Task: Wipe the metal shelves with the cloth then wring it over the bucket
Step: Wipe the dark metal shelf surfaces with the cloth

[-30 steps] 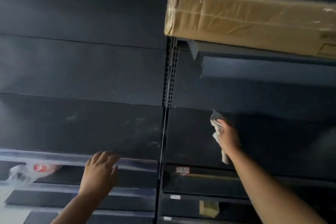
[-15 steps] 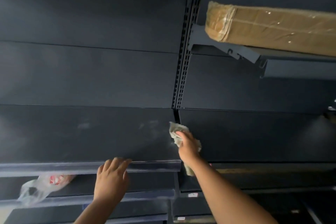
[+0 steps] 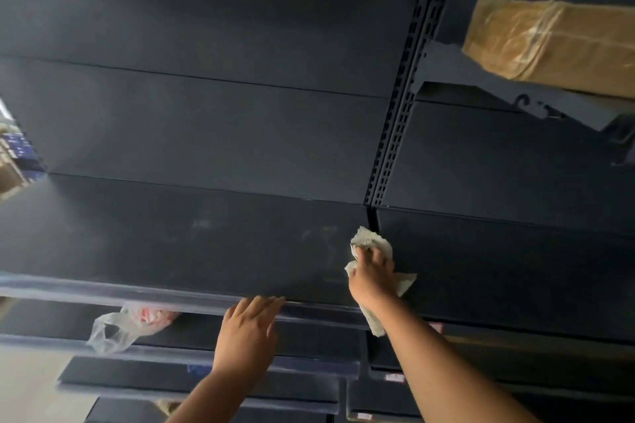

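Note:
A dark metal shelf [image 3: 178, 244] runs across the view, dusty with pale smears near its right end. My right hand [image 3: 371, 275] presses a crumpled whitish cloth [image 3: 369, 240] flat on the shelf, just left of the slotted upright [image 3: 395, 134] where two shelf bays meet. One end of the cloth hangs below my wrist over the shelf's front edge. My left hand [image 3: 249, 330] rests with fingers spread on the clear plastic strip [image 3: 103, 290] along the shelf's front edge. No bucket is in view.
A tape-wrapped cardboard box [image 3: 549, 41] lies on a higher shelf at the upper right, held by a bracket [image 3: 536, 106]. A thin plastic bag [image 3: 127, 323] with something red sits on the shelf below. More shelves [image 3: 192, 378] stack beneath.
My right hand has swept the cloth leftward from the right bay to the joint between bays. The view has shifted left. My left hand stays on the front strip.

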### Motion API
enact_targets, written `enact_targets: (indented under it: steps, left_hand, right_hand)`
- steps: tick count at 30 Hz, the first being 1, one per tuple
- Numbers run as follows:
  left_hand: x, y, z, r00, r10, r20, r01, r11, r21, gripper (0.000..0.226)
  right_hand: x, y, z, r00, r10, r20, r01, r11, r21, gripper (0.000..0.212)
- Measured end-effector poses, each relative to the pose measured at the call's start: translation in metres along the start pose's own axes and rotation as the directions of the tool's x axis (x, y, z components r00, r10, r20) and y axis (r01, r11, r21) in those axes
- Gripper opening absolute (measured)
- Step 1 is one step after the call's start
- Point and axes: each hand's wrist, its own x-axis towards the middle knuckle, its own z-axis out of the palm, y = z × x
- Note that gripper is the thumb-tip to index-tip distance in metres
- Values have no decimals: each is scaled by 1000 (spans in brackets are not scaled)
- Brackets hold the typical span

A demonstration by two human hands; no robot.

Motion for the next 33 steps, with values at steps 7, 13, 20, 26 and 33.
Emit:
enact_targets:
  steps: [7, 13, 20, 26, 33]
  left_hand:
    - [-4, -8, -3, 999, -15, -50, 8, 990, -137, 44]
    - [-14, -37, -15, 991, -21, -135, 5, 993, -118, 43]
    - [-11, -91, -36, 968, -221, -117, 228, 973, 47, 42]
    - [14, -118, -53, 976, -175, -127, 189, 977, 103, 28]
    - [21, -178, -73, 976, -155, -153, 166, 984, 65, 24]
  right_hand:
    - [-14, -107, 31, 944, -329, 7, 327, 941, 84, 57]
    - [-11, -152, 48, 816, -573, 79, 524, 789, 321, 55]
    - [37, -58, 10, 940, -197, -277, 272, 926, 262, 53]
    - [39, -35, 19, 989, -48, -139, 45, 999, -23, 56]
    - [5, -170, 58, 966, -249, -73, 252, 967, 41, 62]
